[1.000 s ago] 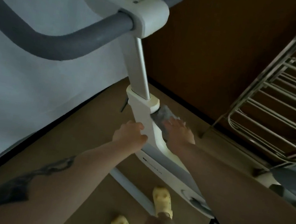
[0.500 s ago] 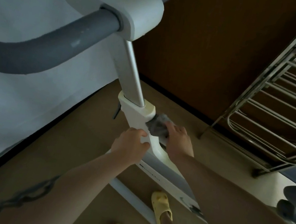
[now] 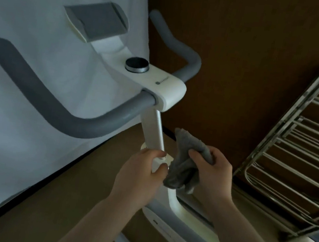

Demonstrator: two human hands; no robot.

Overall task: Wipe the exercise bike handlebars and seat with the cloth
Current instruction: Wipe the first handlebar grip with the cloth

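Where the white stem (image 3: 154,130) meets its collar, the left hand (image 3: 137,177) grips the bike frame, fingers curled round it. Right hand (image 3: 216,174): fingers clamped on a bunched grey cloth (image 3: 186,162), held just right of the stem, off the handlebars. Grey handlebars (image 3: 55,110): above and far of the hands, curving left and right from a white console with a dark knob (image 3: 137,65). White sheet (image 3: 36,7), left. Metal rack (image 3: 305,154), right. Brown floor (image 3: 63,195), beneath.
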